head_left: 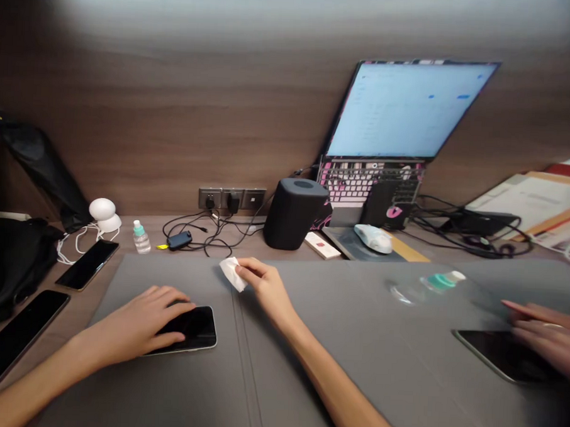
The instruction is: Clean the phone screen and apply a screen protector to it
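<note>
My left hand lies with spread fingers over a dark-screened smartphone on the grey desk mat. The phone's left part is hidden under the palm and fingers. To the right and a little farther back, my right hand pinches a crumpled white tissue between thumb and fingers, just above the mat. A small clear spray bottle with a teal collar stands upright behind my left hand, past the mat's far edge.
Two phones and a white camera-like device lie left. Behind are cables, a black speaker, an open laptop and a mouse. At right, another person's hand is over a phone, near a lying bottle.
</note>
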The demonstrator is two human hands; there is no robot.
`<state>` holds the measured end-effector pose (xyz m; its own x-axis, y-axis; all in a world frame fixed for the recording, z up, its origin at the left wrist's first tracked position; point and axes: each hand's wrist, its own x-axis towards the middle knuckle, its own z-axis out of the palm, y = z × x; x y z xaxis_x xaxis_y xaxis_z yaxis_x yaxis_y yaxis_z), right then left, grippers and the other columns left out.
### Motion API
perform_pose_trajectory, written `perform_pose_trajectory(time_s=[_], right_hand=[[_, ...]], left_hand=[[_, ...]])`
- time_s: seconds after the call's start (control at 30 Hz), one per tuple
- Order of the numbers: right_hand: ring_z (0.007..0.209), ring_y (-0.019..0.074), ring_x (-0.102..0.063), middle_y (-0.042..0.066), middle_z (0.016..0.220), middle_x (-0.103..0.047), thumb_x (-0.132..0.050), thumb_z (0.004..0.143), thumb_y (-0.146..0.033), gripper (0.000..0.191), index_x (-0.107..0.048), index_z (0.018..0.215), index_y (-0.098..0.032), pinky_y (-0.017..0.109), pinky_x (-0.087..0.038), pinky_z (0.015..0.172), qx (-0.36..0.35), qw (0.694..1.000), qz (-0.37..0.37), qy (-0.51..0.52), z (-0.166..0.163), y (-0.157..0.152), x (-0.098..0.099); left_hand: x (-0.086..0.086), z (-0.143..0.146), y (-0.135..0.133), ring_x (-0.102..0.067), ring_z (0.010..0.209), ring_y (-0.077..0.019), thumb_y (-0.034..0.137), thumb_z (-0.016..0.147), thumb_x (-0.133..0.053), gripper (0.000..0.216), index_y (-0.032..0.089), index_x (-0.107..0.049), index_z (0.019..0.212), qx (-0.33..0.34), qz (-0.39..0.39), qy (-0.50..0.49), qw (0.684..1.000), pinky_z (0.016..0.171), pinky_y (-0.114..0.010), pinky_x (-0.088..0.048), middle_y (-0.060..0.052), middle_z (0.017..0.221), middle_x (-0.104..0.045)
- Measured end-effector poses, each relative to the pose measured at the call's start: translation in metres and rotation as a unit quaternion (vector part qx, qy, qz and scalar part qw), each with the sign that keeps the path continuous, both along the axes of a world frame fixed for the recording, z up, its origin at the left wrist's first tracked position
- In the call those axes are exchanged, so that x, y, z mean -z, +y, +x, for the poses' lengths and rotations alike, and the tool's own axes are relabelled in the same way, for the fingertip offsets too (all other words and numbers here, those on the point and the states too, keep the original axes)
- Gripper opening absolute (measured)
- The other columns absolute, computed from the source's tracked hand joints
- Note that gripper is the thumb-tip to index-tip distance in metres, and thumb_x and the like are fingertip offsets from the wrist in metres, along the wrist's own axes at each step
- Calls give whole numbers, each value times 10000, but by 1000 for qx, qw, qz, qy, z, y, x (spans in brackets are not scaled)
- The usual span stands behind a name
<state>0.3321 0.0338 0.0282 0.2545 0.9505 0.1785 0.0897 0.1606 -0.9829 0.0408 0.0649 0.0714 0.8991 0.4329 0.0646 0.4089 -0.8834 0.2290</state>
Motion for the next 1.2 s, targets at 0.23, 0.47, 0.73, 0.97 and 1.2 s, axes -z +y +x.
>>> perform_pose_trajectory(time_s=[0.23,0.47,0.73,0.97,1.2], right_hand=[[919,237,-634,51,980,-737,-663,837,-448,299,-799,926,-197,363,-458,878,-18,998,-7,-59,3,-5,-7],[942,250,-640,56,981,-750,-681,819,-452,308,-796,939,-192,374,-456,897,33,998,-17,-58,9,-2,-6],[923,243,-646,54,997,-757,-689,814,-439,303,-813,939,-193,368,-465,890,50,997,-14,-54,4,3,3],[950,244,-645,61,1037,-759,-680,814,-440,305,-801,928,-184,362,-462,913,62,996,-22,-65,6,4,8],[936,244,-650,59,992,-747,-666,818,-452,325,-799,934,-179,368,-455,915,63,994,-11,-83,6,6,11]], left_hand=[[19,-50,3,-707,1210,-226,427,1057,-566,487,237,-571,1505,65,196,-17,978,1033,-338,-559,-67,1457,-675],[33,-41,5,-730,1173,-238,237,1031,-502,394,131,-678,1368,117,289,-61,948,972,-342,-575,-130,1406,-704],[55,-42,7,-728,1198,-296,214,1012,-517,469,113,-602,1462,129,359,-100,919,980,-391,-541,-162,1405,-697],[67,-45,7,-715,1232,-287,206,1013,-532,495,118,-565,1500,113,338,-112,927,1030,-388,-508,-159,1444,-669],[66,-43,4,-719,1220,-268,192,1029,-492,461,139,-587,1476,105,348,-124,923,1014,-375,-512,-144,1406,-700]])
